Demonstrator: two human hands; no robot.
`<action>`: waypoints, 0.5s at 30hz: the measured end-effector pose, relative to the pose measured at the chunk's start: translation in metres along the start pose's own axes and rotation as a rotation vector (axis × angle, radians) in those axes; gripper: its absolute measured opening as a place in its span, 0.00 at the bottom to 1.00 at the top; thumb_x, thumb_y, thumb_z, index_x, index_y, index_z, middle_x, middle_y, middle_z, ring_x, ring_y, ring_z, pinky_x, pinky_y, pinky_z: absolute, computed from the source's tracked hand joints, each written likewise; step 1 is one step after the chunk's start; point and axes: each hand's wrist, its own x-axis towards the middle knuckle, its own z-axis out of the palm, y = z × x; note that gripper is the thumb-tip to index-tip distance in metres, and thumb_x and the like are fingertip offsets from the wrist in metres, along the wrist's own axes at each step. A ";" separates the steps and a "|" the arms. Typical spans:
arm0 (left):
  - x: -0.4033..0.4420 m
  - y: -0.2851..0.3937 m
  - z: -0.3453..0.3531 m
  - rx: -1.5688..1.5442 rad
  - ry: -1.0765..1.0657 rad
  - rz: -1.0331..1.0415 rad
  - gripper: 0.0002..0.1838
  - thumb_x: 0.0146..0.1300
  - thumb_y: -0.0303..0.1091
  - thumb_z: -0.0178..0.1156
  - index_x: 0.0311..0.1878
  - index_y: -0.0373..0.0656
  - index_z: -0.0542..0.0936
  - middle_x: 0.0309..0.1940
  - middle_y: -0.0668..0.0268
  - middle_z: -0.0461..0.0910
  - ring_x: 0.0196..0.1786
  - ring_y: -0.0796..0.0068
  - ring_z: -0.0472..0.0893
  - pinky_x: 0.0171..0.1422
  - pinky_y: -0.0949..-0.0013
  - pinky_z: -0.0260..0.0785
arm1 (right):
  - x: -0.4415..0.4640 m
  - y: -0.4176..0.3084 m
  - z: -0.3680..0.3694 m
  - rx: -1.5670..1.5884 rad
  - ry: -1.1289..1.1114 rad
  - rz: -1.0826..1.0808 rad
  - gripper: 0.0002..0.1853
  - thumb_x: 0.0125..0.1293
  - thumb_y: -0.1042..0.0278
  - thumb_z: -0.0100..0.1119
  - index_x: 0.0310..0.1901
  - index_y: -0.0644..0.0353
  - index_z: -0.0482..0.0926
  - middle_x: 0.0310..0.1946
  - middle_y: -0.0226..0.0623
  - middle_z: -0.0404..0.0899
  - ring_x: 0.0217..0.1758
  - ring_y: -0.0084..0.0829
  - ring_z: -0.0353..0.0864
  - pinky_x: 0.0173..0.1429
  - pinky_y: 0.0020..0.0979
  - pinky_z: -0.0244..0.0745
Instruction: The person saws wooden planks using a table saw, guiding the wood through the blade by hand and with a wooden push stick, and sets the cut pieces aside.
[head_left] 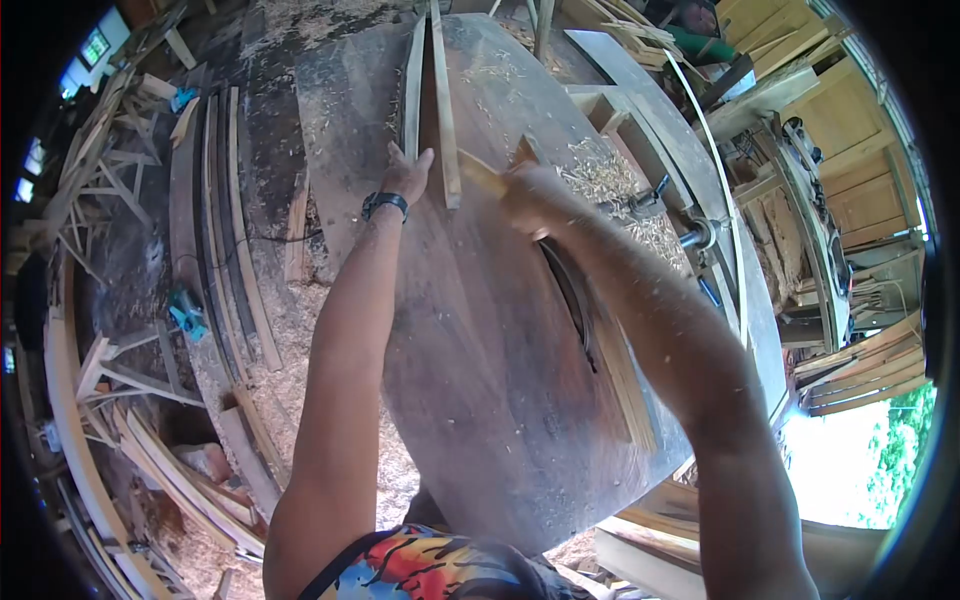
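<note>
Two long, narrow wooden strips run away from me on the worktable [470, 400], the left strip [412, 90] and the right strip [445, 120]. My left hand [408, 180], with a dark watch on the wrist, is closed at the near end of the left strip, its thumb beside the right one. To the right, my right hand [535, 198] is closed around a yellowish wooden piece [482, 174] that reaches to the right strip. Its full shape is hidden by the hand and slightly blurred. A dark curved item [572, 300] lies below that hand.
Wood shavings [600, 175] are heaped on the table's right, near a clamp [700, 236]. A long board [625, 385] lies along the table's right side. Left, long strips [215, 200] and a teal power tool [187, 313] sit by a rack of wooden frames [115, 190].
</note>
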 end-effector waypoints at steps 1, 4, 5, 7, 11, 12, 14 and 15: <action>0.011 -0.005 0.010 0.068 0.013 0.011 0.52 0.66 0.62 0.52 0.78 0.33 0.44 0.77 0.40 0.47 0.79 0.45 0.52 0.79 0.50 0.50 | 0.006 -0.008 0.009 -0.027 0.015 -0.041 0.22 0.59 0.75 0.53 0.56 0.73 0.75 0.36 0.52 0.85 0.34 0.42 0.89 0.39 0.40 0.85; 0.009 -0.013 0.012 0.241 0.062 0.049 0.51 0.66 0.61 0.54 0.77 0.33 0.46 0.75 0.41 0.52 0.76 0.43 0.57 0.77 0.47 0.54 | -0.004 -0.021 0.037 -0.040 0.049 -0.114 0.25 0.57 0.76 0.53 0.60 0.67 0.73 0.35 0.50 0.85 0.35 0.44 0.88 0.40 0.41 0.85; 0.001 -0.016 0.008 0.297 0.082 0.061 0.50 0.66 0.60 0.55 0.77 0.33 0.47 0.74 0.42 0.55 0.75 0.42 0.60 0.76 0.46 0.56 | -0.010 -0.021 0.042 0.003 0.061 -0.116 0.26 0.57 0.76 0.52 0.60 0.65 0.73 0.35 0.50 0.85 0.35 0.44 0.88 0.40 0.41 0.85; -0.003 -0.024 0.004 0.374 0.125 0.074 0.48 0.66 0.57 0.55 0.77 0.34 0.48 0.72 0.43 0.59 0.72 0.42 0.63 0.74 0.45 0.58 | -0.022 -0.018 0.055 0.116 0.123 -0.140 0.25 0.57 0.78 0.49 0.59 0.60 0.74 0.35 0.50 0.85 0.35 0.47 0.88 0.38 0.43 0.83; -0.027 -0.032 0.002 0.411 0.145 0.055 0.43 0.67 0.50 0.55 0.77 0.36 0.50 0.70 0.44 0.62 0.69 0.41 0.66 0.73 0.43 0.59 | -0.056 -0.008 0.086 0.532 -0.075 0.015 0.13 0.65 0.74 0.49 0.51 0.60 0.75 0.27 0.39 0.79 0.26 0.33 0.81 0.26 0.35 0.77; -0.050 -0.032 -0.002 0.412 0.135 0.043 0.43 0.67 0.49 0.55 0.77 0.36 0.50 0.70 0.44 0.62 0.69 0.40 0.66 0.73 0.43 0.59 | -0.071 -0.006 0.098 0.681 -0.132 0.101 0.08 0.70 0.70 0.49 0.47 0.60 0.75 0.24 0.32 0.74 0.21 0.25 0.75 0.20 0.29 0.72; -0.098 -0.051 0.002 0.445 0.238 0.130 0.42 0.66 0.47 0.56 0.76 0.36 0.51 0.70 0.43 0.62 0.67 0.39 0.67 0.72 0.43 0.58 | -0.116 -0.005 0.114 0.792 -0.184 0.173 0.10 0.70 0.69 0.50 0.49 0.64 0.74 0.26 0.32 0.75 0.23 0.23 0.75 0.22 0.28 0.71; -0.128 -0.057 0.001 0.437 0.229 0.120 0.42 0.65 0.45 0.56 0.76 0.36 0.52 0.71 0.43 0.62 0.67 0.39 0.67 0.72 0.43 0.58 | -0.143 -0.003 0.122 0.901 -0.168 0.189 0.11 0.70 0.69 0.51 0.49 0.65 0.73 0.26 0.32 0.74 0.23 0.23 0.75 0.23 0.27 0.72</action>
